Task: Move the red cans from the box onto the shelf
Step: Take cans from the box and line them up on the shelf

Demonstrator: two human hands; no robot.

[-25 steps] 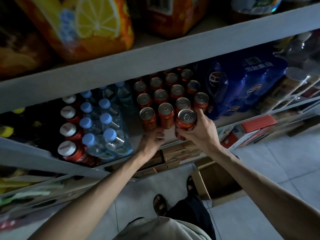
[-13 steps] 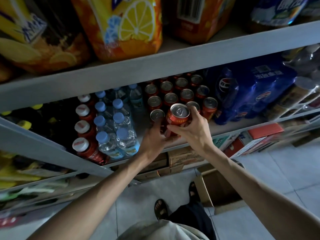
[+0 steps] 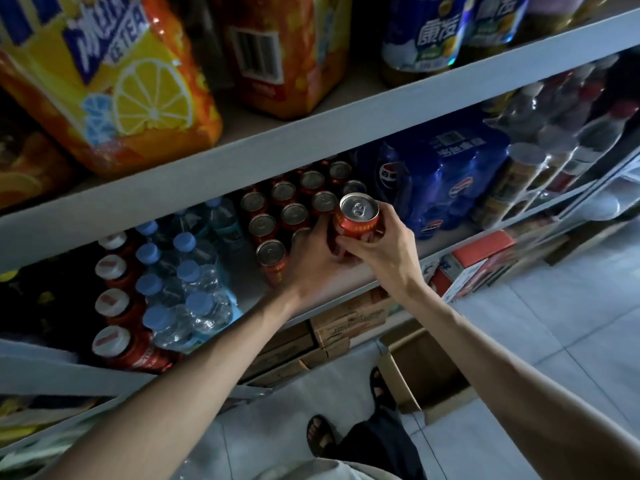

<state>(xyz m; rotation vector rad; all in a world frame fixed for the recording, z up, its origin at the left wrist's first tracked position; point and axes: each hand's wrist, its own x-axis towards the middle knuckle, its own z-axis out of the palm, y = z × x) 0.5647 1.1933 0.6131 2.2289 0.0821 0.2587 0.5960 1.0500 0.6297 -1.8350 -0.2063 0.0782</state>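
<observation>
On the middle shelf (image 3: 436, 240), starting at the left: white-capped red bottles (image 3: 112, 301), then blue-capped water bottles (image 3: 188, 271), neither part of the job. Next along, a block of red cans (image 3: 294, 213) already standing upright in rows, from near the front edge back into the dark far end. Against that block's near right corner, left hand (image 3: 317, 261) pressed in among the front cans, fingers bent; impossible to tell whether gripping one or only steadying. Touching it, right hand (image 3: 386, 245) wrapped round one more red can (image 3: 358, 218), held upright above the corner and not yet set down. Further right, a blue shrink-wrapped pack (image 3: 446, 174) hemming in the row. Down on the floor at near right, the open cardboard box (image 3: 398, 382), no cans showing in the visible part, some of it hidden behind the right forearm. Judged from this: most of the work done, at least this one can left to place, possibly the last, though not certain with the box partly covered.
</observation>
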